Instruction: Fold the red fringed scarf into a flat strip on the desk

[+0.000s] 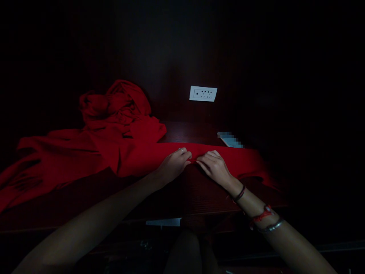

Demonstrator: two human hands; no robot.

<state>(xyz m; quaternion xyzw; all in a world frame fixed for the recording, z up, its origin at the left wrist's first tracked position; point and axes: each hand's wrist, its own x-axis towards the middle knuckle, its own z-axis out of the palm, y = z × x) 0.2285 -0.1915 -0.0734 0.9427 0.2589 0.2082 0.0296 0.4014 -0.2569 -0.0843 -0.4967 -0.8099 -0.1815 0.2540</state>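
Note:
A long red scarf [142, 154] lies across the dark wooden tabletop, with what looks like a fringed end at the far left. Its strip runs flat to the right, where it fades into shadow. My left hand [176, 163], with a ring on one finger, is closed on the scarf's near edge. Just to its right, my right hand [215, 166] pinches the same edge between thumb and fingers. A short stretch of the edge shows between the two hands. Bracelets circle my right wrist and forearm.
Bunched red cloth [121, 108] is heaped behind the scarf at the left. A white wall socket [203, 93] is on the dark wall. A pale flat item [230, 140], partly blurred out, lies behind the scarf. Something white [164, 222] shows below the table's front edge [125, 222].

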